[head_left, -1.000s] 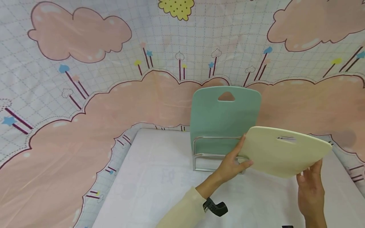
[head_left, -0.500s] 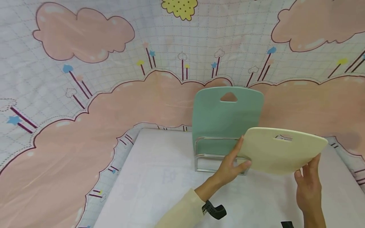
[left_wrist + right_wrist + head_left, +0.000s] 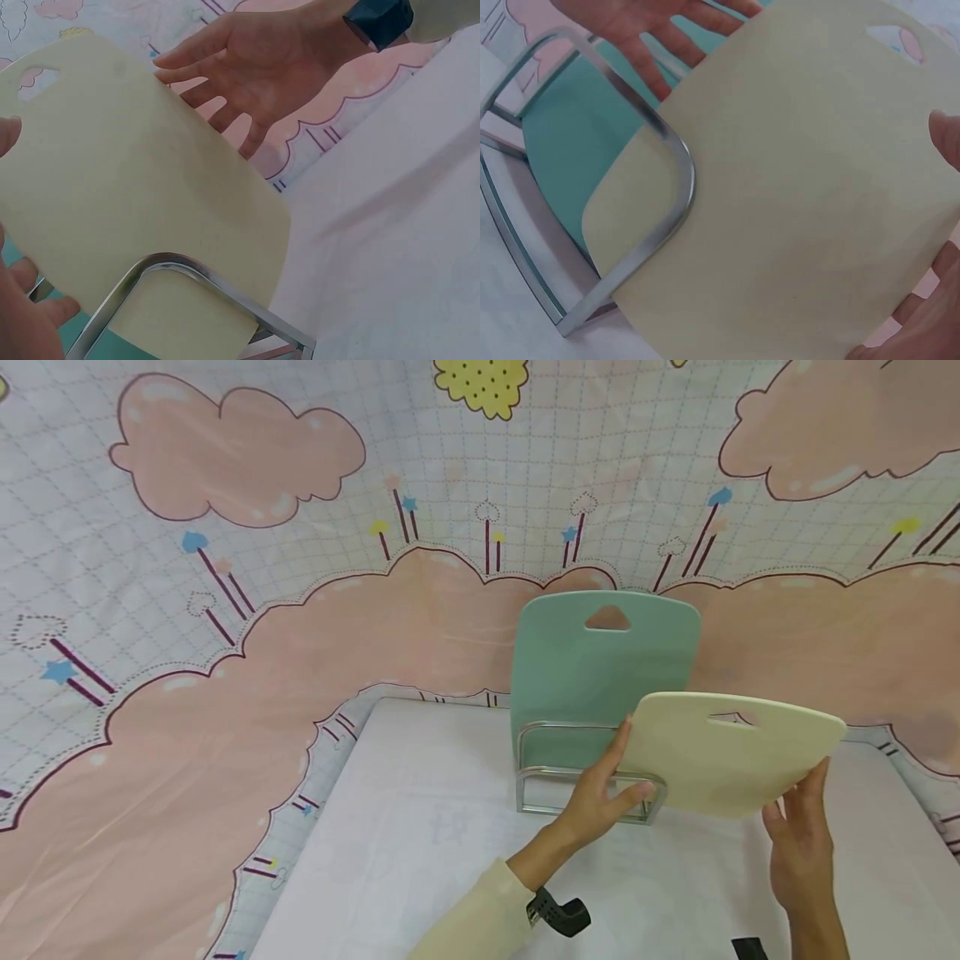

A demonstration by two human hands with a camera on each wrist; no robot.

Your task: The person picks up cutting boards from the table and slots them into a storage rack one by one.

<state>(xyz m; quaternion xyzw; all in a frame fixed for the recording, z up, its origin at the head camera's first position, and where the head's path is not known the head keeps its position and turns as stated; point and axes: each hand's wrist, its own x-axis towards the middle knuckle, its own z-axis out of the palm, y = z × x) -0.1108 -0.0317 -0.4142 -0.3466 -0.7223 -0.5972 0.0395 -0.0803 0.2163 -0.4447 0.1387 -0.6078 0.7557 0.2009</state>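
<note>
A cream cutting board (image 3: 731,756) with a handle slot is held tilted, right of a small metal wire rack (image 3: 592,771). In the left wrist view, the lower end of the cutting board (image 3: 176,300) sits behind the rack's front loop (image 3: 196,271). My left hand (image 3: 588,802) holds the board's left edge, thumb toward the front. My right hand (image 3: 804,852) holds its lower right edge with its fingertips. A green cutting board (image 3: 603,668) stands upright in the rack behind the cream one, which hides part of it.
The rack stands on a white-covered table (image 3: 420,827). Behind it hangs a cloth (image 3: 420,627) printed with clouds and stars. A black wrist strap (image 3: 558,912) is on my left wrist, and another dark piece (image 3: 748,948) shows by my right wrist.
The cream board has shifted slightly left toward the rack, its right end most, and both hands have moved with it. The whole scene drifts slightly rightward in the view.
</note>
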